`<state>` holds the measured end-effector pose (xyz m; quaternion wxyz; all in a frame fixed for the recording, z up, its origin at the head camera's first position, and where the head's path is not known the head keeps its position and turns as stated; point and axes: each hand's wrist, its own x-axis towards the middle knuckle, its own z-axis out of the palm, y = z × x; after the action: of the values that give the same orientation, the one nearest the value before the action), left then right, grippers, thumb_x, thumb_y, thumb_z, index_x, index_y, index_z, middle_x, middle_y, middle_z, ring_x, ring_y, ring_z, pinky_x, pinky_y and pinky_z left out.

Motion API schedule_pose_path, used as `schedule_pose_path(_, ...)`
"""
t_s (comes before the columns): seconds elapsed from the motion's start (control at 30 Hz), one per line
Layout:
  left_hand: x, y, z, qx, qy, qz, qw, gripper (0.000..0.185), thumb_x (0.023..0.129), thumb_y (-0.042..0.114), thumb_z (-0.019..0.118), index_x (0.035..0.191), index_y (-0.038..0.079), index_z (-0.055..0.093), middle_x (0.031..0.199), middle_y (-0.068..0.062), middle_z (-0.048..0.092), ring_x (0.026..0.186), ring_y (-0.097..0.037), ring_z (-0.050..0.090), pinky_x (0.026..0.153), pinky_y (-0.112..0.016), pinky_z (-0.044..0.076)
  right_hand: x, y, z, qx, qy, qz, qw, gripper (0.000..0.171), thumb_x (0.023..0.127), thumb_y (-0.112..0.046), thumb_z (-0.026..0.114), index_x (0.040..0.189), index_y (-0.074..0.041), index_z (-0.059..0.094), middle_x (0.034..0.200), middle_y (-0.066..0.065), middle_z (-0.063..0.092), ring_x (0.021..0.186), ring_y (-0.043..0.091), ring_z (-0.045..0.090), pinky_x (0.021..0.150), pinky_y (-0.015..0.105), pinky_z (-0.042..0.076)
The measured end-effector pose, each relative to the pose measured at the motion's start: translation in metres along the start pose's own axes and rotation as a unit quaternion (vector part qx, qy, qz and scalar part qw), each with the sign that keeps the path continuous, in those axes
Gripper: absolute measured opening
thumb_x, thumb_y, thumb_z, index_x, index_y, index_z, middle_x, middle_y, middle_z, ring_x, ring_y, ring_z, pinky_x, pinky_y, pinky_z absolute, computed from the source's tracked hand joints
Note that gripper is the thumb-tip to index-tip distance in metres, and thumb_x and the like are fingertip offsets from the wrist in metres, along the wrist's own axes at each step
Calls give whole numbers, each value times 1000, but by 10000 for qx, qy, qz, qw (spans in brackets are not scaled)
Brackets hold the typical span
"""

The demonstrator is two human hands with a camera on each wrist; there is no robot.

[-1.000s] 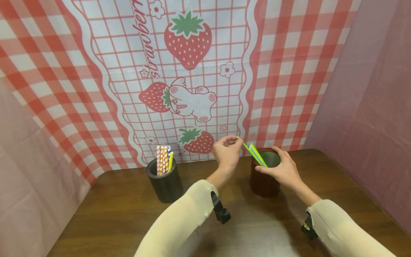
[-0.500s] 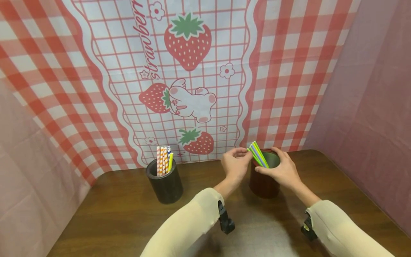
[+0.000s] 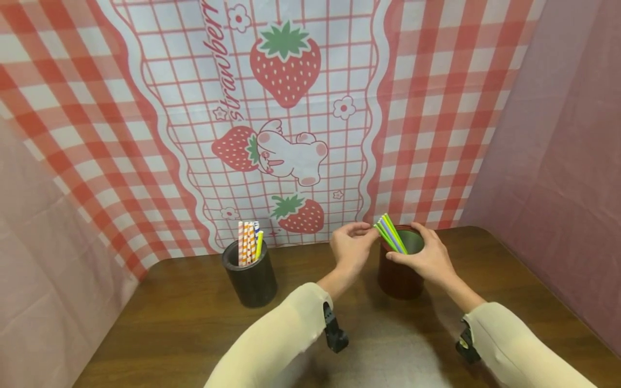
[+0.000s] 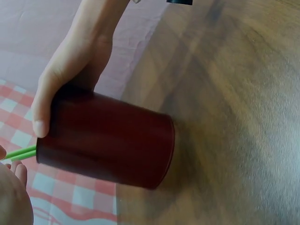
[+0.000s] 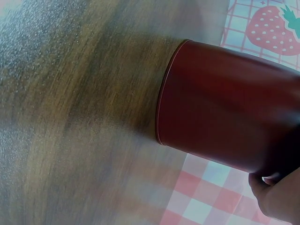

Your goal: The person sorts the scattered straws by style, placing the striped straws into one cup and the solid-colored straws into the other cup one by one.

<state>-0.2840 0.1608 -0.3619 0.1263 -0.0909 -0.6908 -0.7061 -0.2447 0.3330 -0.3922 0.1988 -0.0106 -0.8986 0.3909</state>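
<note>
My right hand point(image 3: 429, 256) grips the rim of a dark red cylindrical cup point(image 3: 400, 277), thumb near the front and fingers round the far side. A bundle of green, yellow and blue straws point(image 3: 391, 234) leans in the cup, tops tilted left. My left hand point(image 3: 351, 248) is just left of the bundle, its fingertips at the upper ends of the straws. In the left wrist view, green straws point(image 4: 23, 153) pass between thumb and fingers; whether they pinch one cannot be told. The right wrist view shows the cup's side point(image 5: 220, 103) and part of the right hand point(image 5: 276, 197).
A black cup point(image 3: 252, 280) stands to the left on the wooden table point(image 3: 378, 345), holding several patterned straws point(image 3: 247, 242) and a yellow straw point(image 3: 259, 245). A red-and-white strawberry cloth point(image 3: 291, 161) hangs behind the table. Pinkish cloth point(image 3: 558, 161) hangs on the right side.
My left hand lowered a green straw rightward into the bundle in the red cup, then shifted slightly left. My right hand keeps its hold on the cup.
</note>
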Motion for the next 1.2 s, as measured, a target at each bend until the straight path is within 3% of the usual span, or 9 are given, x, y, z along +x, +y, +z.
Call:
schedule_pose_path(0.2,7,7,-16,-140,-51,-132,9998,11,74,13,79,82,7,74,71,0,70,62,-13,66,54,-26,52,-1,1,-1,-13,-23,0,10000,99,70,-48,81,145,-2,35,134,26,42,106,37,46,80,49,41)
schedule_pose_path(0.4,15,17,-32,-821,-90,-407,9958,17,75,9,76,89,-1,72,76,-8,72,64,-20,70,67,-38,58,-2,-1,-5,-177,-101,7,9998,98,72,-50,79,145,-2,34,133,28,42,104,38,46,77,47,41)
schedule_pose_path(0.53,20,27,-44,-1270,-23,-399,9911,19,77,4,74,91,-7,70,80,-16,72,66,-21,70,70,-38,57,-1,-2,-6,-252,-160,22,9996,99,73,-52,78,146,-3,33,131,28,42,102,38,47,74,44,41)
schedule_pose_path(0.73,28,41,-70,-1583,176,-374,9865,16,77,1,73,90,-8,69,81,-17,72,68,-22,71,68,-35,58,-1,-5,-5,-261,-201,-30,9995,98,73,-51,78,146,-2,33,133,29,41,103,39,46,74,45,41)
schedule_pose_path(1.0,33,47,-98,-1856,211,-533,9810,18,80,1,73,94,-9,68,82,-17,72,69,-19,70,71,-39,57,-1,-3,-7,-333,-197,-79,9992,97,74,-50,78,146,-1,33,134,31,40,103,40,45,72,45,41)
schedule_pose_path(1.2,32,51,-112,-1756,193,-570,9826,22,81,4,74,98,-9,68,90,-22,71,71,-19,71,74,-38,57,0,-3,-4,-324,-154,-113,9993,96,75,-50,77,145,-1,34,135,30,40,102,39,46,69,40,40)
